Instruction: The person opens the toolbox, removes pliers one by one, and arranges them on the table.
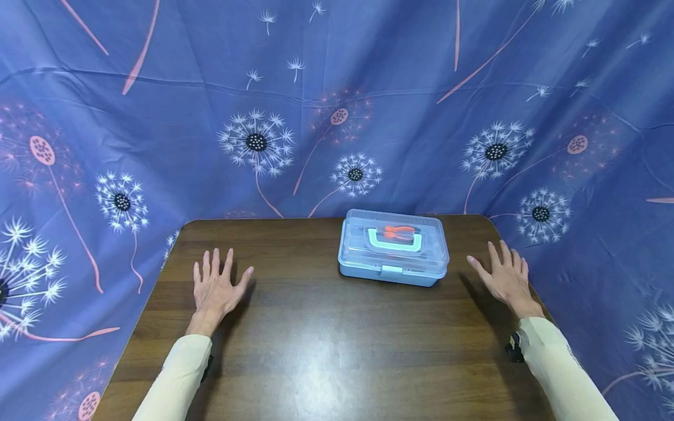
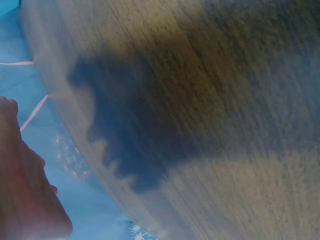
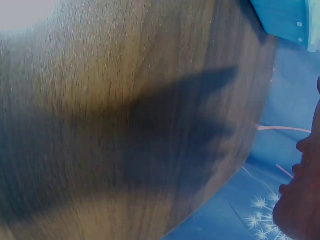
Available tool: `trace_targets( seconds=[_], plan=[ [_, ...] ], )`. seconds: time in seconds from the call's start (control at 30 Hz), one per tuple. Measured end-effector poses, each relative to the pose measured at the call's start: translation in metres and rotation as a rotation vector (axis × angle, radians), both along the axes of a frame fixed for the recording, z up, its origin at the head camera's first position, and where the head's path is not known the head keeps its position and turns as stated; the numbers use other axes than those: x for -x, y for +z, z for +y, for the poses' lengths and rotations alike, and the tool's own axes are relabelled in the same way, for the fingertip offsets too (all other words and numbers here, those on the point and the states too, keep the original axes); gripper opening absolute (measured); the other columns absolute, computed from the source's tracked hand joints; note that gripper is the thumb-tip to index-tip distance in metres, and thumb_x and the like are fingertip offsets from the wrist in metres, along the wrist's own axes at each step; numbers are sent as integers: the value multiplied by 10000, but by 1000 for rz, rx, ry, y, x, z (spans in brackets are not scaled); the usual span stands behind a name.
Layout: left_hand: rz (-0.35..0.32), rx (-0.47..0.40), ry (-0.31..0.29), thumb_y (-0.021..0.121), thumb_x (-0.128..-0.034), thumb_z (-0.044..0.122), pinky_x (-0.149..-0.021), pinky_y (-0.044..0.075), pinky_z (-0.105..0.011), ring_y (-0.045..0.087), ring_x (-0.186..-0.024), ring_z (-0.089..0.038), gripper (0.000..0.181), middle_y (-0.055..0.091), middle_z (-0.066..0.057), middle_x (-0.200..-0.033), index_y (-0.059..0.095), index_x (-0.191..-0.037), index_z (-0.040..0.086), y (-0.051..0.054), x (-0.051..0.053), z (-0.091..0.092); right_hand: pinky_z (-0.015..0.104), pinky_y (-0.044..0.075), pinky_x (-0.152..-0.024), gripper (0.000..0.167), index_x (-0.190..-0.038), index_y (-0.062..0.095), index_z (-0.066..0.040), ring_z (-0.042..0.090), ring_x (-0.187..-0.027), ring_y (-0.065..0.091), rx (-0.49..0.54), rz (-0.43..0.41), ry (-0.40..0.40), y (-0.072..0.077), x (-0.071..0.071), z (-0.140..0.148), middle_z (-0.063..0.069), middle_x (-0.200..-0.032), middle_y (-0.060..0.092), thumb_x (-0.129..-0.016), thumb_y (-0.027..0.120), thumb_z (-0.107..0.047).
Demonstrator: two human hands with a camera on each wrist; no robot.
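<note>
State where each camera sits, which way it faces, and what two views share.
Head: on the person's head, looking forward and down at the wood-grain table, blue toolbox and dandelion-print cloth; left hand, right hand and pale sleeves show.
Left wrist: on that wrist, looking at tabletop and cloth; part of the left hand shows at the left edge.
Right wrist: on that wrist, looking at tabletop and cloth; part of the right hand shows at the right edge.
Shared: head and right wrist both show the toolbox, the latter only its corner.

My sleeves (image 1: 178,371) are pale cream, table (image 1: 295,298) is brown woodgrain, cloth (image 1: 174,146) is all blue with white and pink dandelions. Box (image 1: 364,271) is light blue, handle (image 1: 396,247) kinda minty, plier grips (image 1: 402,229) red-orange.
</note>
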State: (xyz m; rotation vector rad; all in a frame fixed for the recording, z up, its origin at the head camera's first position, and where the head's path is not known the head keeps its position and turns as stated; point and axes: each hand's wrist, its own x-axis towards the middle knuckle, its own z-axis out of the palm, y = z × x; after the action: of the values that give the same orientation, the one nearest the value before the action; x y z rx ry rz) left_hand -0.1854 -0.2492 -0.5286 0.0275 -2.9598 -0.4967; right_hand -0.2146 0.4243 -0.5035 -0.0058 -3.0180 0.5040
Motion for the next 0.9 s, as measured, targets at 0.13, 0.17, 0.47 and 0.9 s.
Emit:
trace_targets(
  seconds=[0.13,0.17,0.47,0.9],
  plan=[
    [43,-13,-3,432,-1041,579,-1207,-6,-632,47,-1527,-489,819,137,-313,-1651,255,-1614,21,0,2,2,761,161,-1072,821,-1560,237,102,639,-1374,216,86,61,-30,1,2,-6,396,-1565,214,-1076,353,-552],
    [62,-19,-5,449,-1049,542,-1204,36,-641,85,-1515,-502,789,165,-319,-1640,281,-1599,0,0,2,3,759,189,-1058,798,-1538,269,119,639,-1359,246,113,76,-42,1,3,-8,407,-1538,255,-1084,343,-533],
    [129,-155,30,492,-1080,369,-1077,349,-641,406,-1311,-513,604,423,-336,-1463,446,-1466,-94,5,4,13,631,374,-1022,625,-1398,489,117,520,-1234,496,348,152,-103,6,9,-27,368,-1335,522,-1110,349,-420],
    [116,-363,121,507,-1065,311,-1031,425,-606,519,-1263,-471,476,571,-273,-1357,586,-1359,-55,8,4,28,542,437,-1023,766,-1477,413,111,507,-1244,543,597,-20,-90,10,17,-61,381,-1374,535,-1089,315,-543]
  ],
)
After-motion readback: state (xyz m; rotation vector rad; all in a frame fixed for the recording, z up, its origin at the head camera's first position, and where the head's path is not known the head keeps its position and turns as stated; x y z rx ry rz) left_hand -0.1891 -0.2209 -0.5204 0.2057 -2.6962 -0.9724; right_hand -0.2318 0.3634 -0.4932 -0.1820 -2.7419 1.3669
